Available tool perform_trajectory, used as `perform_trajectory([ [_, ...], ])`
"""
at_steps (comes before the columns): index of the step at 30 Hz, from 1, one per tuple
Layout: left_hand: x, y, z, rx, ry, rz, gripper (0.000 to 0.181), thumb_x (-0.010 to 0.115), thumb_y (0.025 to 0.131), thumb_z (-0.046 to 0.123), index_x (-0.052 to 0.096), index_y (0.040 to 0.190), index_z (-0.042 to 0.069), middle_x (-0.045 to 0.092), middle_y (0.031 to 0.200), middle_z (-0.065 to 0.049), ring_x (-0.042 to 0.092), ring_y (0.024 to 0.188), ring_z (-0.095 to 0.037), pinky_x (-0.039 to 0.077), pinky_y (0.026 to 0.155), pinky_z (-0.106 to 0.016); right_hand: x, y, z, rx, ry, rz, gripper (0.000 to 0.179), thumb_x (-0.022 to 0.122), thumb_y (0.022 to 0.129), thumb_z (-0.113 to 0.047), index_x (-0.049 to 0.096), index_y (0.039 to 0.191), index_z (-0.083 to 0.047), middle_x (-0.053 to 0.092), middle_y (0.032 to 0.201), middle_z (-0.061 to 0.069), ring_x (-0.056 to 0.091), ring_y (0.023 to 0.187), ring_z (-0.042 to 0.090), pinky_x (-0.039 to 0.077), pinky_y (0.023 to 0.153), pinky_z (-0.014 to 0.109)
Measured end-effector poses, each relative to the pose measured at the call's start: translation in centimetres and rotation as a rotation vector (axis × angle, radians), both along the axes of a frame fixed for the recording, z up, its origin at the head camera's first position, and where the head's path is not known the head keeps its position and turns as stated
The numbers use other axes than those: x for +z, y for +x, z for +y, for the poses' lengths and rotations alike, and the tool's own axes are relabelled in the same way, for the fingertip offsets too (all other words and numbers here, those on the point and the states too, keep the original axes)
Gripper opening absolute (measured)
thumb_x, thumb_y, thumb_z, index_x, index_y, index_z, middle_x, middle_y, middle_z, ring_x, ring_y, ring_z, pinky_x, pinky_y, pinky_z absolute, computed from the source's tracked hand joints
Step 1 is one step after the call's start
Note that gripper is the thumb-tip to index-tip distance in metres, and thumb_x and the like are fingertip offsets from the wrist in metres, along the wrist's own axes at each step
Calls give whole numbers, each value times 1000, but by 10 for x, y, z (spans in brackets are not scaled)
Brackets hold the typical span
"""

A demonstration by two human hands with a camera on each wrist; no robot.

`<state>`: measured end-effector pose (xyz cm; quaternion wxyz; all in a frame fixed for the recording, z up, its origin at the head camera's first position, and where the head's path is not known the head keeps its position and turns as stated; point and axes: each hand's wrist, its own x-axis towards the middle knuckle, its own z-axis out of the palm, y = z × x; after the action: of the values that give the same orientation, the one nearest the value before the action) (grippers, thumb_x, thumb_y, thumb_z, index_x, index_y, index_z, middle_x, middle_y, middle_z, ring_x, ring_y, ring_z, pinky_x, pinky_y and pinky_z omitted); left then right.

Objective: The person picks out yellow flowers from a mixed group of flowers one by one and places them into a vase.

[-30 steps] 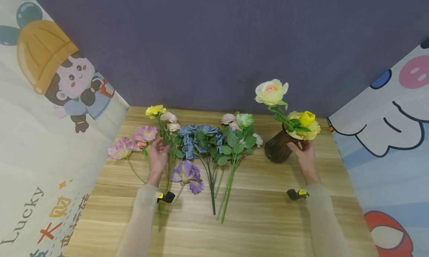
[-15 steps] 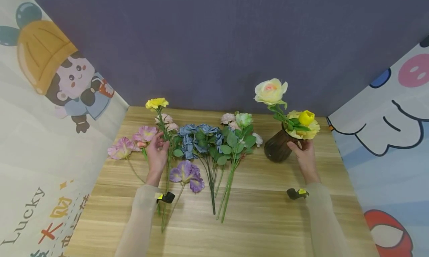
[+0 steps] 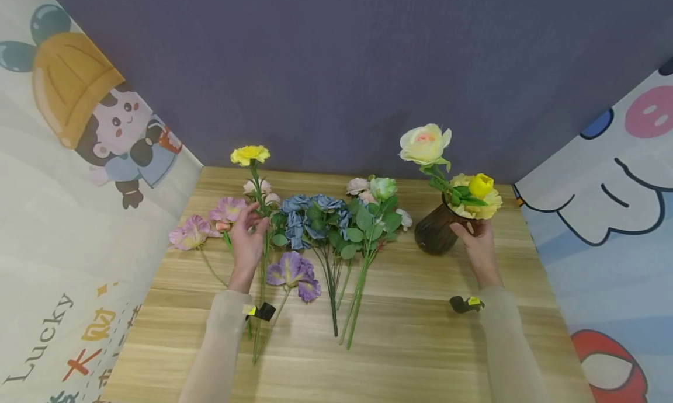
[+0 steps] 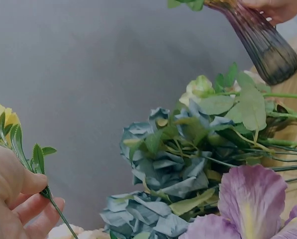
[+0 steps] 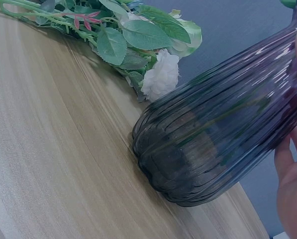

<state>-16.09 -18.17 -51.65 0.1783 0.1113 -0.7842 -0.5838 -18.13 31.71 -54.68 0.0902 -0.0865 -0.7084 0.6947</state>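
My left hand (image 3: pixel 248 239) pinches the leafy stem of a yellow carnation (image 3: pixel 250 155), its bloom raised above the other flowers at the left. In the left wrist view the thumb and fingers close on the green stem (image 4: pixel 63 217) just below its leaves. At the right, my right hand (image 3: pixel 479 245) grips a dark ribbed glass vase (image 3: pixel 436 233) near its neck; the vase leans to the right. From its mouth rise a tall cream rose (image 3: pixel 425 144), a yellow tulip (image 3: pixel 481 186) and a pale yellow ruffled bloom (image 3: pixel 491 205). In the right wrist view, stems show faintly through the glass.
Blue roses (image 3: pixel 295 222) lie mid-table, beside a green-white rose (image 3: pixel 383 188) with long stems. A purple iris (image 3: pixel 291 274) lies in front; pink-purple blooms (image 3: pixel 191 232) and small pale pink flowers (image 3: pixel 257 187) lie left. A grey-blue wall (image 3: pixel 336 76) stands behind the wooden table (image 3: pixel 410 356).
The yellow carnation has risen off the table in my left hand, its bloom shifting up and slightly right. My right hand and the vase stay nearly in place.
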Motion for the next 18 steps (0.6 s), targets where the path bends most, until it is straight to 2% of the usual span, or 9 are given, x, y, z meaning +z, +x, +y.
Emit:
perform_trajectory([
  [4, 9, 3, 1, -20, 4, 10, 41, 66, 98, -2, 61, 139, 3, 64, 112, -22, 59, 100, -21, 48, 76, -13, 0, 0, 0, 5, -8, 2, 69, 72, 98, -9, 36, 155, -22, 43, 150, -7, 35, 147, 18, 24, 128, 35],
  [6, 16, 6, 4, -27, 14, 6, 41, 65, 99, -2, 60, 139, 1, 63, 114, -24, 59, 102, -23, 48, 78, -11, 0, 0, 0, 9, -5, 6, 69, 72, 98, -10, 35, 155, -22, 43, 151, -6, 35, 148, 19, 25, 127, 35],
  [11, 23, 7, 8, -37, 41, 29, 42, 65, 98, -3, 61, 139, 2, 64, 113, -21, 60, 102, -21, 51, 80, -13, 0, 1, 0, 18, 14, 21, 68, 72, 98, -10, 37, 155, -22, 44, 151, -6, 36, 146, 19, 25, 127, 35],
  [12, 20, 6, 7, -40, 45, 44, 42, 66, 98, -3, 61, 139, 3, 64, 112, -19, 59, 101, -18, 52, 79, -13, 0, 1, 0, 19, 17, 24, 68, 72, 97, -10, 37, 155, -21, 44, 151, -6, 37, 146, 19, 24, 127, 35],
  [14, 23, 6, 9, -45, 47, 61, 42, 67, 97, -4, 62, 138, 2, 64, 111, -19, 59, 100, -17, 53, 80, -13, 0, 1, 0, 19, 15, 22, 68, 72, 98, -9, 37, 155, -22, 44, 151, -6, 36, 146, 19, 22, 128, 36],
  [18, 28, 8, 13, -57, 33, 90, 40, 67, 97, -3, 63, 136, 3, 65, 113, -21, 60, 101, -21, 52, 79, -12, 1, 1, 0, 14, 10, 16, 68, 71, 98, -10, 36, 155, -22, 43, 152, -6, 36, 146, 19, 20, 129, 38],
])
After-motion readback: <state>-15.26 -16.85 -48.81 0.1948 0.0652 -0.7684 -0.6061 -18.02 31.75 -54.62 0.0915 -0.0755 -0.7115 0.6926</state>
